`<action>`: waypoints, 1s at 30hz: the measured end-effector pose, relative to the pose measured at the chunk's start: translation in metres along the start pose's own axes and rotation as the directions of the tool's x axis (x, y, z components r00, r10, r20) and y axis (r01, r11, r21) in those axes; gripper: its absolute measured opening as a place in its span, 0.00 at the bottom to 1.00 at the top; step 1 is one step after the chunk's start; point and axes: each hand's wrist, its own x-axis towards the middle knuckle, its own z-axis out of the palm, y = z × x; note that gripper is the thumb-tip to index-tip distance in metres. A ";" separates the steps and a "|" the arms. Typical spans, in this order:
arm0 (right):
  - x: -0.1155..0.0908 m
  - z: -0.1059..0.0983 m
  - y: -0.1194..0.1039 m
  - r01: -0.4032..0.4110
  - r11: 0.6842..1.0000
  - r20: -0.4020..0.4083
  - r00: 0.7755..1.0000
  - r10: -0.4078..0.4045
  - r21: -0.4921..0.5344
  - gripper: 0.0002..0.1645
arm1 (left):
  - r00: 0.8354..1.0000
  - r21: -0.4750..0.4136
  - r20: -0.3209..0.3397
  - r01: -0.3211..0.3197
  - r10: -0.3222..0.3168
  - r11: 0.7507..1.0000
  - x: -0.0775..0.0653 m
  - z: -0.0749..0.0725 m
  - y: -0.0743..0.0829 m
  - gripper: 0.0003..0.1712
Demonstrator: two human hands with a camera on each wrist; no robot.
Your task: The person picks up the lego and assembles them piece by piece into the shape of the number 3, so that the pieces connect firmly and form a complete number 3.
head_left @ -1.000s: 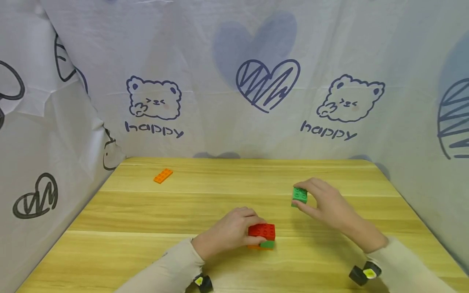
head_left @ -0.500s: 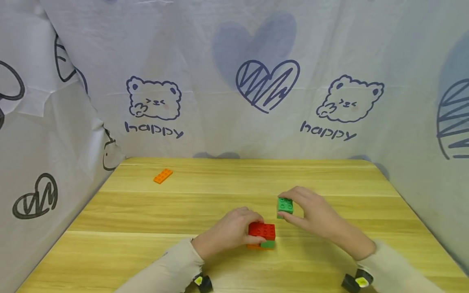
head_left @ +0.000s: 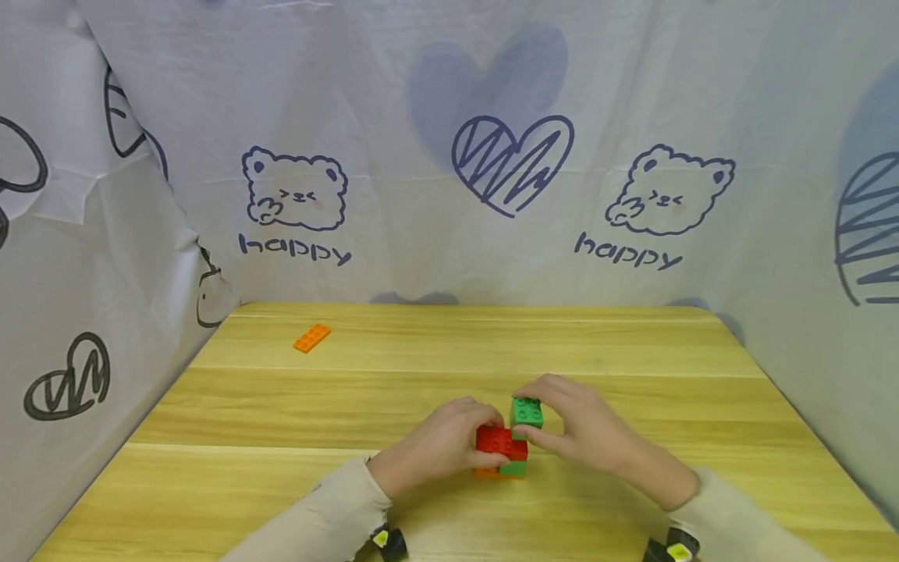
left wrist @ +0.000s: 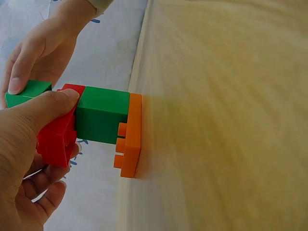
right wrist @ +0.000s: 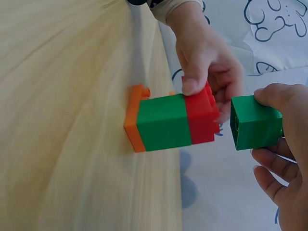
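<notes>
My left hand [head_left: 442, 441] pinches a red building block [head_left: 502, 443] between thumb and fingers. That block is the top of a stack: beneath it is a green block [left wrist: 103, 114] at one end, on a thin orange plate [left wrist: 133, 137] lying on the table. In the right wrist view the plate's studs show beside the green block. A second, square green block [right wrist: 257, 122] is pinched by my right hand [head_left: 586, 429], just above the red block's right end. A small gap parts the two in the right wrist view.
Another orange plate [head_left: 312, 338] lies at the back left of the wooden table [head_left: 407, 355]. A white cloth [head_left: 400, 195] printed with bears and hearts hangs behind the table and at its sides.
My right hand has carried the square green block left and toward me, from the table's right side to just over the red block. My left hand has stayed on the stack.
</notes>
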 end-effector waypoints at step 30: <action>-0.005 0.015 -0.009 0.037 0.999 -0.007 0.999 -0.036 0.024 0.23 | 0.996 0.073 -0.059 -0.057 0.061 0.996 -0.001 0.001 -0.001 0.20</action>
